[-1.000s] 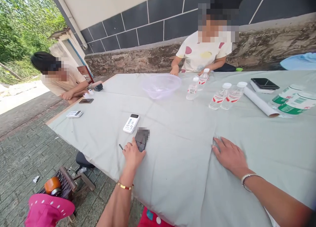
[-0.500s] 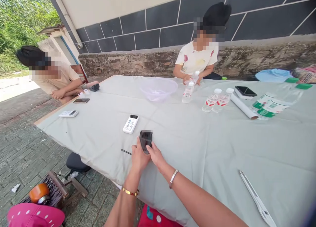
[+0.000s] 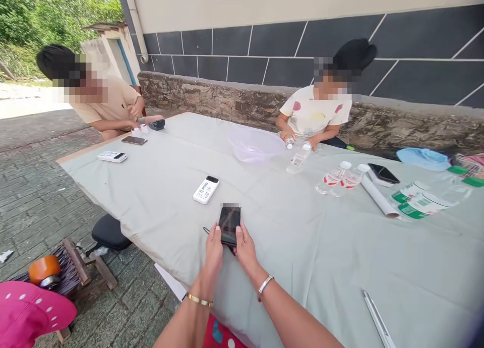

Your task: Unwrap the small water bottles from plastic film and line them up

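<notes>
The black phone is above the near part of the table, btwn both hands, w/ its dark screen facing up. L hand grasps its left side & R hand grasps its right side, w/ thumbs along the two edges. If the phone also touches the cloth, I cannot tell. A thin black cord sticks out just beside L hand. On the L wrist is a gold bracelet, on the R wrist a silver bracelet. A white power bank lies a bit beyond the phone, to its left, not touching it. Farther left, near the table edge, are another power bank, a brown phone & a small black device, close to a pers. in beige shirt. Across the table, next to a see-through lilac bowl, a pers. in spotted white shirt has both hands at small water bottles. To the right stand two more small bottles, then a paper roll, a phone on a white box & big bottles w/ green labels. A slim whitish tool lies at bottom right, well apart from R hand.
</notes>
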Demonstrator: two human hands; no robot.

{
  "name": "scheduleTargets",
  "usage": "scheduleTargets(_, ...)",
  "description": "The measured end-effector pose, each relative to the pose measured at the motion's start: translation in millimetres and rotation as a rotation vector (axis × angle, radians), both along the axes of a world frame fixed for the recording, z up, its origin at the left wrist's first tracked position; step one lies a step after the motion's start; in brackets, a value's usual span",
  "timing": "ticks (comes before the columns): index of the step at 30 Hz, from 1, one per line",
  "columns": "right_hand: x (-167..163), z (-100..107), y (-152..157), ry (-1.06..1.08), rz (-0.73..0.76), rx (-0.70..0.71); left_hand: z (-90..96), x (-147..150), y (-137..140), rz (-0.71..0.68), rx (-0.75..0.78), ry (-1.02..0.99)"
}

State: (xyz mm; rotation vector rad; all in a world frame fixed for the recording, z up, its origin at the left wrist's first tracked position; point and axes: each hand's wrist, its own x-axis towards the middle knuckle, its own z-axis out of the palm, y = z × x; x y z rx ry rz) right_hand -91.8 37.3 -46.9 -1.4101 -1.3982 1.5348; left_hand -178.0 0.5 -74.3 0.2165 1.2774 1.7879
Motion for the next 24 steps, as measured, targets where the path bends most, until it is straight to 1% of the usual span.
scheduleTargets(2, 0.7, -4.5, -1.4, 0.010, 0.003, 0.035, 0.2, -0.1, -0.2, -0.007, 0.053, -0.130)
scheduleTargets(4, 2.4, -8.2, -3.1, 0.028, 0.031, 0.067, 2.5, -1.1, -2.7, -0.013, 0.101, -0.203)
scheduleTargets(7, 7.0, -9.7, -6.2, 0.029, 0.086, 0.126, 7.3, -4.3, -9.3, -0.023, 0.169, -0.248)
scheduleTargets(12, 16.1, -3.3, -11.1, 0.065, 0.190, 0.163, 13.2, -10.1, -18.3, -0.126, 0.264, -0.317)
scheduleTargets(15, 20.2, 0.1, -12.7, 0.092, 0.233, 0.170, 14.0, -12.1, -19.5, -0.153, 0.278, -0.333)
scheduleTargets(24, 22.3, 6.3, -14.0, 0.060, 0.273, 0.169, 19.1, -14.8, -20.9, -0.197, 0.280, -0.331)
